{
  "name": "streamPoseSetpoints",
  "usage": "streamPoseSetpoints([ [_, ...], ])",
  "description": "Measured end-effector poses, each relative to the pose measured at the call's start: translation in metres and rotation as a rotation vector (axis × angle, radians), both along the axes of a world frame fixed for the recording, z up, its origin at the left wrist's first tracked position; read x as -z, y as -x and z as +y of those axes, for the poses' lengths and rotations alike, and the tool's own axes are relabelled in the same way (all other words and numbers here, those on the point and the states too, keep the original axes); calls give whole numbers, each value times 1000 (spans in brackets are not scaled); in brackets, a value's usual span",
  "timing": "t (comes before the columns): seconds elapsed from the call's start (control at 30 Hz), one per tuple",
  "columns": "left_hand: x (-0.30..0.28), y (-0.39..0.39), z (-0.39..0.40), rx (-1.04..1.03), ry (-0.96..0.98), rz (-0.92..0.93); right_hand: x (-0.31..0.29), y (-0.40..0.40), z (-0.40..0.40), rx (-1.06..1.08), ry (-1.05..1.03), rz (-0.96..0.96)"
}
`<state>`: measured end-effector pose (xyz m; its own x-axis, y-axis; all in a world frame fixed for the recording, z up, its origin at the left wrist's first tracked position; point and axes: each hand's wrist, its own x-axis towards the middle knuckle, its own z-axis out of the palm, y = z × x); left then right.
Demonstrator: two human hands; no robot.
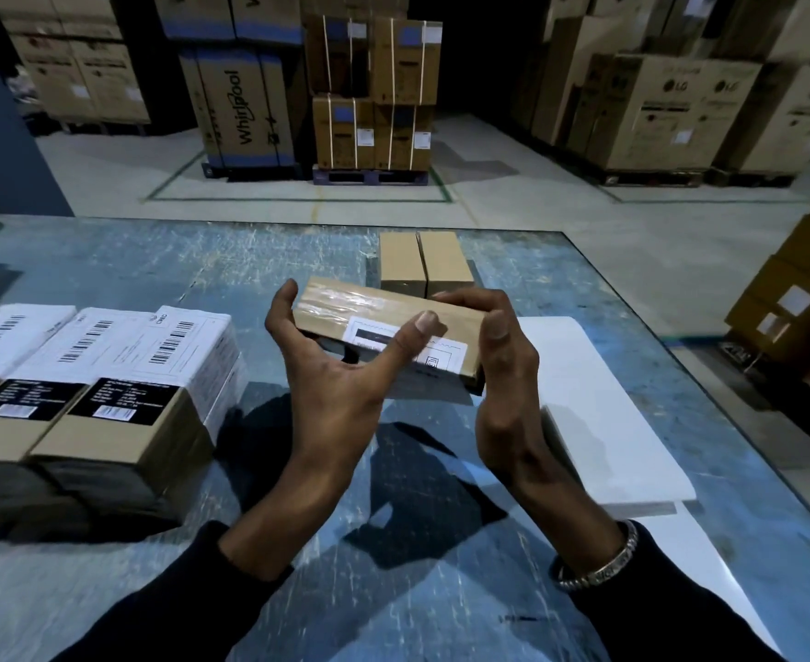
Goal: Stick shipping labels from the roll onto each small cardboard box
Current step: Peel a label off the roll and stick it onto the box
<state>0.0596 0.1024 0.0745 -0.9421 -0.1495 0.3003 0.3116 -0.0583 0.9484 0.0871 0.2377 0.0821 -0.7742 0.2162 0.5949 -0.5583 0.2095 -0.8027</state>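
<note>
I hold a small cardboard box (pixel 345 310) above the middle of the blue table, taped on top, with a white printed label (pixel 446 351) on its upper face. My left hand (pixel 331 384) cups the box's left end, its thumb pressing on the label. My right hand (pixel 503 375) grips the box's right end. Two plain small boxes (pixel 422 260) stand side by side just behind it. At the left, a row of labelled boxes (pixel 106 355) carries white barcode labels on top. A white label strip (pixel 599 413) lies flat at the right. No roll is visible.
The scratched blue table (pixel 393 590) ends close on the right and far side. Beyond it, warehouse floor (pixel 513 193) with tall stacks of large cartons on pallets (pixel 369 93). More labelled cartons (pixel 799 303) are stacked at the right edge.
</note>
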Motion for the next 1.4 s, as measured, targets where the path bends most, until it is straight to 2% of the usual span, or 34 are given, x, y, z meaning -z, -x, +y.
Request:
streamPoseSetpoints([
  [0.17,-7,8,-9,-159,-165,87,-1,-2,-4,-13,-66,17],
  [0.37,-10,13,-13,-197,-258,115,-4,-7,-10,24,-68,36],
  [0.6,-3,7,-4,-171,-237,103,-6,-2,-5,133,71,-79],
  [0.67,1,3,-1,-138,-219,119,-5,1,0,166,57,-125],
  [0.83,5,3,-2,-127,-177,151,-6,9,8,101,-40,-178],
  [1.0,7,7,-4,-25,-82,140,-8,14,20,72,-123,-290],
  [1.2,5,18,-9,67,147,202,-16,25,46,89,76,-459],
  [1.3,9,25,-12,41,103,138,-23,24,50,-8,233,-520],
  [1.4,10,30,-12,-2,-83,-30,-22,27,56,-123,247,-505],
])
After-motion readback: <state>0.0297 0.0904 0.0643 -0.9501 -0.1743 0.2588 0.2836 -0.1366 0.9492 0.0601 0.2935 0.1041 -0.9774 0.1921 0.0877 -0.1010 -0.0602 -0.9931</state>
